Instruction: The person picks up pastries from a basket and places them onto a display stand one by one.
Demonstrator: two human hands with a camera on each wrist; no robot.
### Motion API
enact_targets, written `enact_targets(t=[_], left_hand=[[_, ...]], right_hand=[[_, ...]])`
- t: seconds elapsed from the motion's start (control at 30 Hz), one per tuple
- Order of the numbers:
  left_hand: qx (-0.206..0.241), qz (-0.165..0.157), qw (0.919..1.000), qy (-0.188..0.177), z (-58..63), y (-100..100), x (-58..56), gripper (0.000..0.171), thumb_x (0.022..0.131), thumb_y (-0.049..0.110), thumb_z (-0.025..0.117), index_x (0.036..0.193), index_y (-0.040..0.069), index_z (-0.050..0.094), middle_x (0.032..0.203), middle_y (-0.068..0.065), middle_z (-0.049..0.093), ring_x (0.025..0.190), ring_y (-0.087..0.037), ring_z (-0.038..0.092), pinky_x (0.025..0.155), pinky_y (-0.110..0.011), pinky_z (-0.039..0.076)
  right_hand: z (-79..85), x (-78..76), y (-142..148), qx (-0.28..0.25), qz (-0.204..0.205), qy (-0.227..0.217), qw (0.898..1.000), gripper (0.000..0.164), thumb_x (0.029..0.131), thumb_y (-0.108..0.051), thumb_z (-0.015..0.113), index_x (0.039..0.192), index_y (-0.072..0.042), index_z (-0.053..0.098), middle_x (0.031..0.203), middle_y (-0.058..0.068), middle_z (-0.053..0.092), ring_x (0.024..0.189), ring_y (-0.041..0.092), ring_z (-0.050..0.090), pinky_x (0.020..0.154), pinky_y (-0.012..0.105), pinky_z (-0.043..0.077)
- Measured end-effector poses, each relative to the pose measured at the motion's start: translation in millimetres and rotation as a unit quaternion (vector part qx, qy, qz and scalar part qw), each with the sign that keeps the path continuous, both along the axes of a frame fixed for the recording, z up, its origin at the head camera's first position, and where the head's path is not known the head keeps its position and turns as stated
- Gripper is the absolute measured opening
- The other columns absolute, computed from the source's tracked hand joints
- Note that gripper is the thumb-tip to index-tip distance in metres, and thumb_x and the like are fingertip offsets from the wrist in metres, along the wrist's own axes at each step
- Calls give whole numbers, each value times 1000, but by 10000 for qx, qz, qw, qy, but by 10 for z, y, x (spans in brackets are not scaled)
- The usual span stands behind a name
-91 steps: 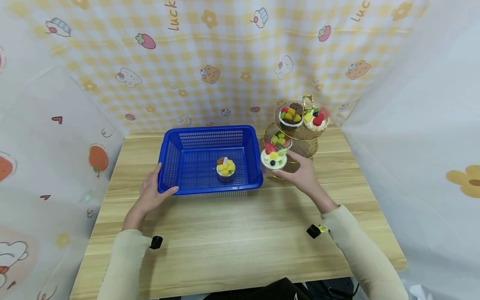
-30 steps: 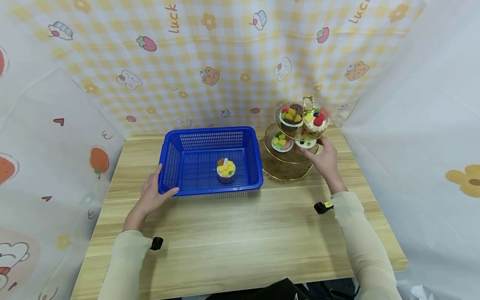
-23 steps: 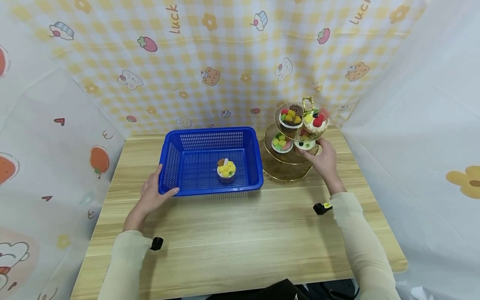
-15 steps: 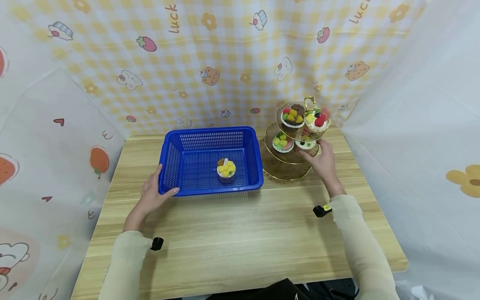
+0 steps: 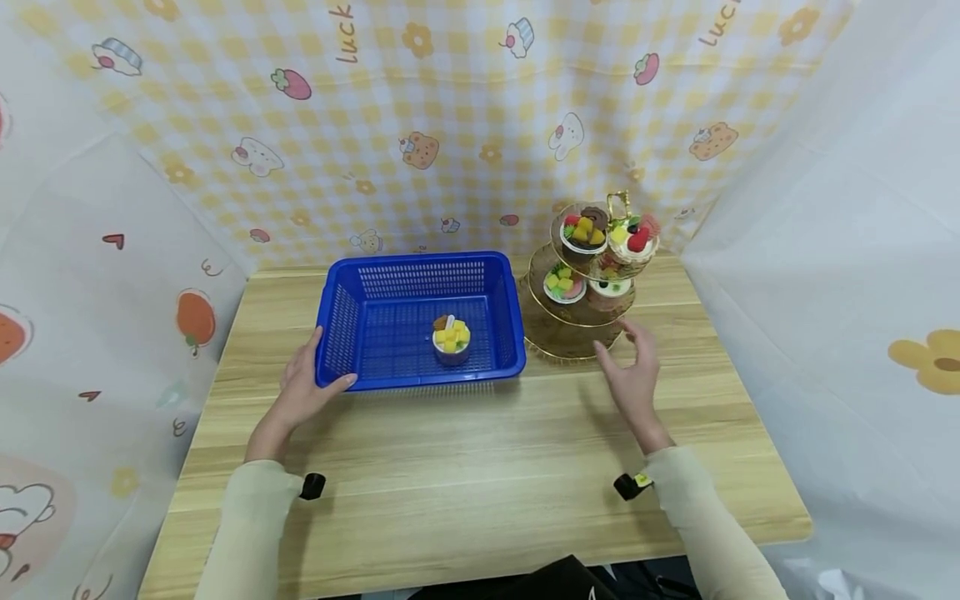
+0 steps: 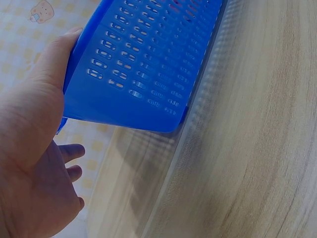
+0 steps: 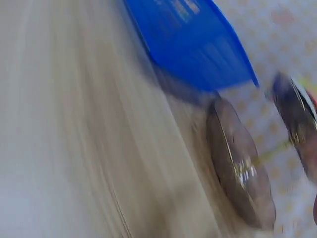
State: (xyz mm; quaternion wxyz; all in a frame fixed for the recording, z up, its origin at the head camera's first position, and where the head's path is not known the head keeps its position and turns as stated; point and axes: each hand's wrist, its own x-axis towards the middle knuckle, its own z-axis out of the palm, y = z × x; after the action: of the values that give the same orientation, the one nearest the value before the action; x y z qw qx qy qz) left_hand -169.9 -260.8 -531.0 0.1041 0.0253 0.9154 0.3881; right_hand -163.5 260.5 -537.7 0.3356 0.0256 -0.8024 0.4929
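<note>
My left hand (image 5: 302, 390) holds the near left corner of a blue plastic basket (image 5: 416, 384), thumb along the front rim and fingers at the left side. A cupcake (image 5: 452, 340) topped with yellow fruit cubes stands inside it. To the right, a gold-rimmed three-tier stand (image 5: 551, 337) bears several cupcakes. The white-cream cupcake (image 5: 611, 292) sits at the right of its middle tier, partly hidden by the top tier. Just in front of the stand, my right hand (image 5: 633, 379) has thumb and fingers spread, nothing between them. The right wrist view is blurred.
Another fruit cupcake (image 5: 564, 284) is on the middle tier's left. The top tier carries a chocolate cupcake (image 5: 583, 235) and a strawberry-topped cupcake (image 5: 636, 240) near a gold handle (image 5: 618, 202). A checked cloth (image 5: 465, 108) hangs behind the wooden table (image 5: 465, 467).
My right hand carried the white-cream cupcake from beside the basket to the middle tier, let go, and drew back toward me. My left hand and the basket stayed put.
</note>
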Motion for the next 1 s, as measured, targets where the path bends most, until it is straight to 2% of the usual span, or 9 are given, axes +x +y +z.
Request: enact_targets(t=[0.1,0.2,0.33,0.4,0.47,0.53,0.63,0.9,1.0], left_hand=[[20,20,10000,14,-21,-16,-1,110,90,48,67,158,27,-16,165,-29,-2,149,-54,-7,112,-75,-6],[29,37,10000,60,-39,-28,-4,110,90,49,68,158,27,-16,165,-28,-1,149,-54,-6,112,-75,-5],[13,35,10000,61,-55,-42,-5,110,89,49,68,158,28,-16,165,-28,-1,150,-53,-7,113,-74,-6],[14,15,10000,48,-60,-43,-7,110,89,50,68,158,28,-16,165,-28,-1,150,-53,-7,113,-74,-7],[20,7,10000,60,-70,-46,-11,110,89,50,68,158,29,-16,165,-28,-1,150,-53,-7,113,-74,-7],[14,5,10000,65,-77,-44,-14,111,89,50,68,158,29,-16,165,-29,0,150,-52,-7,113,-74,-7],[13,22,10000,68,-90,-44,-19,111,89,50,69,158,28,-15,164,-30,1,150,-53,-6,113,-74,-6],[20,41,10000,36,-90,-53,-20,111,88,51,69,158,28,-15,165,-28,0,150,-52,-7,113,-74,-6],[57,28,10000,37,-83,-54,-22,111,89,51,69,158,29,-15,165,-27,-1,150,-52,-8,113,-75,-7]], right_hand=[[186,55,-270,138,868,-33,9961,48,76,10,77,121,9,61,115,29,66,106,43,59,99,21,43],[546,35,-544,302,1943,-499,9792,51,78,9,77,125,9,59,117,31,66,110,43,62,101,23,47],[747,-234,-806,934,3153,-1013,9389,60,82,-9,80,136,-2,55,129,17,66,120,29,63,106,36,49],[769,-423,-919,1344,3591,-1154,9163,65,82,-18,81,140,-9,53,134,10,65,124,23,61,106,40,48],[811,-601,-1036,1647,3946,-1284,8948,68,83,-24,81,143,-15,51,138,6,62,127,23,59,107,44,47],[896,-755,-1157,1756,4217,-1498,8769,69,84,-27,80,144,-18,50,140,5,60,129,21,56,109,43,46],[1000,-987,-1325,1777,4453,-1738,8602,68,85,-28,79,145,-20,49,141,5,60,131,19,55,111,40,44],[1189,-1451,-1703,1937,4664,-1558,8489,66,85,-30,79,143,-14,51,135,9,63,126,25,58,110,44,45],[1149,-1581,-1785,2214,4747,-1799,8326,68,85,-31,79,144,-14,50,138,8,61,128,24,57,112,45,43]])
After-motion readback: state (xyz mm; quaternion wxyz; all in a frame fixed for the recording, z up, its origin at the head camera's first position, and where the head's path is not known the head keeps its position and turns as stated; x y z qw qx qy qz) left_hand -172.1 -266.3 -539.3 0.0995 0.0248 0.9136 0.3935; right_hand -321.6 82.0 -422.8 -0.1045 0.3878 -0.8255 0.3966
